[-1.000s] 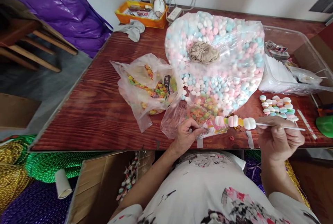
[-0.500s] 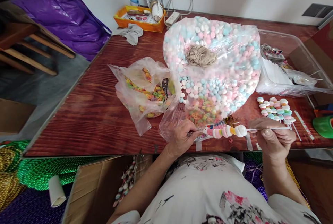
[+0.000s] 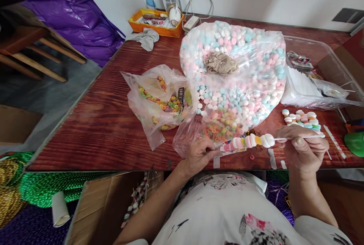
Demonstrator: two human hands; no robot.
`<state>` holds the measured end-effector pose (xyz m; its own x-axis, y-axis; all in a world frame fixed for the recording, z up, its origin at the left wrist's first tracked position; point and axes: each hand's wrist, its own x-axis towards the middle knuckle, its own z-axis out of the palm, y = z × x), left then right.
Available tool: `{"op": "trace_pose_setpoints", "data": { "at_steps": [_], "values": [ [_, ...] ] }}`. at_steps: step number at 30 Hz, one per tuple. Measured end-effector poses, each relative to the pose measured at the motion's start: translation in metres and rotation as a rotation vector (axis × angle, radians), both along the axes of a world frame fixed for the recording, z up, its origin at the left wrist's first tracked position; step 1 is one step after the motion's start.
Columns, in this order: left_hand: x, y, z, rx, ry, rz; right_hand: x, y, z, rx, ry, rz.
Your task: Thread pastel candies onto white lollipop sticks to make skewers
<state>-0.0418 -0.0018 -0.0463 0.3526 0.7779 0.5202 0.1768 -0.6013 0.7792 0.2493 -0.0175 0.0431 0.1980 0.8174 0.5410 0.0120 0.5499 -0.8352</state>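
Note:
My right hand is closed on the white stick of a candy skewer, held nearly level above the table's front edge. Pink, white and yellow pieces are threaded along its left part. At the skewer's left end, my left hand pinches what looks like a small printed plastic wrapper; how far it covers the candy is hard to see. Behind my right hand lie several finished-looking candy skewers, partly hidden by it. Past the skewer rests a big clear bag of pastel candies, with a crumpled tan cloth on top.
An open bag of coloured rings lies left of the big bag. A clear plastic bin stands at the right, near a green tape roll. An orange tray sits at the back. Below the table is an open cardboard box.
The skewer and both hands have shifted slightly right in view, the skewer's stick end a little higher. My view has also moved slightly. Both hands keep their hold.

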Motion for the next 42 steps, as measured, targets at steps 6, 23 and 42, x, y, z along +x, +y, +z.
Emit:
{"op": "trace_pose_setpoints", "data": {
  "at_steps": [6,23,42],
  "values": [
    [0.004,-0.003,0.004,-0.325,-0.095,-0.021,-0.007,-0.001,-0.004,0.080,0.042,-0.087],
    [0.004,0.004,0.003,0.085,0.025,-0.048,0.000,0.004,0.001,-0.110,-0.046,0.159],
    [-0.010,0.004,0.003,0.050,-0.006,-0.037,-0.034,0.018,-0.015,-0.266,0.126,0.309]
  ]
}}
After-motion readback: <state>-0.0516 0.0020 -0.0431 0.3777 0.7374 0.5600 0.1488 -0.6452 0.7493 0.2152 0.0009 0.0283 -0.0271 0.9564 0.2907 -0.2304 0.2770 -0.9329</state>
